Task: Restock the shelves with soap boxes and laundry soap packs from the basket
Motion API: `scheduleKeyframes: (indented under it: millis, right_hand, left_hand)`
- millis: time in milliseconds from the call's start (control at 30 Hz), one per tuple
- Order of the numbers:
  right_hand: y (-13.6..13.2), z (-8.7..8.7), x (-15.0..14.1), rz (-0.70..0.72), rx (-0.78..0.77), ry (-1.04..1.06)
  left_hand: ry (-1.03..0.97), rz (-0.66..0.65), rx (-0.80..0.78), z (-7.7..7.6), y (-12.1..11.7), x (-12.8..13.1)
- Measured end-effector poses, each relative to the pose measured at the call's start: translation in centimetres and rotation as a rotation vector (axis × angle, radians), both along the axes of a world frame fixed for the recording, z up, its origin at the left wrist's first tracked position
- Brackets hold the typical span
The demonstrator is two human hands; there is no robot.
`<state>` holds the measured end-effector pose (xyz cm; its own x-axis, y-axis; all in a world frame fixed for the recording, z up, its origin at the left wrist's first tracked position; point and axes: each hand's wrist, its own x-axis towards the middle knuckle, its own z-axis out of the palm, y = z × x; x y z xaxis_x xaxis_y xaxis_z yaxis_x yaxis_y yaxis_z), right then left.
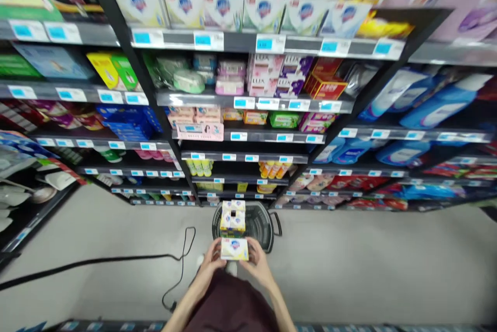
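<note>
Between my two hands is a white and yellow soap box [234, 249] with a blue and red emblem. My left hand [212, 256] grips its left end, and my right hand [257, 258] closes on its right end. Just beyond it, a dark shopping basket [259, 224] stands on the floor with its handle at the right. Several similar soap boxes [233, 218] are stacked in the basket's left part. The held box is above the near rim, in front of the stack.
Store shelves [248, 157] rise in front, with a row of white soap boxes [223, 11] on an upper level. Blue bottles [438, 101] fill shelves at the right. A black cable [116, 259] crosses the grey floor at the left, near a side rack [33, 218].
</note>
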<state>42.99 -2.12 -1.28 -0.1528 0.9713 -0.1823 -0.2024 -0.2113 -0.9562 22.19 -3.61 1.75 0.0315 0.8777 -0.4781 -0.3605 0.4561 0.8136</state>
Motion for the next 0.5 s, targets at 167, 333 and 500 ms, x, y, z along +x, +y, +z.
scheduleKeyframes:
  millis: [167, 333, 500]
  right_hand:
    - [0.7, 0.4, -0.6, -0.022, -0.004, 0.063]
    - [0.8, 0.4, -1.8, -0.090, -0.009, 0.121]
    - [1.1, -0.7, -3.2, -0.141, -0.113, 0.163]
  left_hand:
    - [0.087, 0.030, 0.013, -0.8, 1.0, 0.2]
    - [0.105, 0.064, 0.062, -1.4, 1.3, 0.0]
    - [0.032, 0.053, -0.032, -3.9, 2.0, -0.5]
